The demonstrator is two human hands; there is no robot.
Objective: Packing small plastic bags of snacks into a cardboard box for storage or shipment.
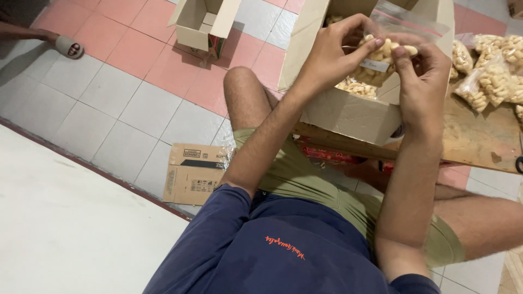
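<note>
Both hands, left hand (332, 51) and right hand (422, 76), pinch a snack bag (381, 57) over the cardboard box (348, 111). Filled bags (490, 76) wait at three o'clock.

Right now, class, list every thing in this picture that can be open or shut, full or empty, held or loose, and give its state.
Clear plastic bag of pale snacks: filled, held up by both hands.
Left hand: pinching the bag's top.
Right hand: gripping the bag.
Large brown cardboard box: open, snack bags inside.
Small cardboard box: open.
Flattened cardboard carton: lying flat on the floor.
</note>
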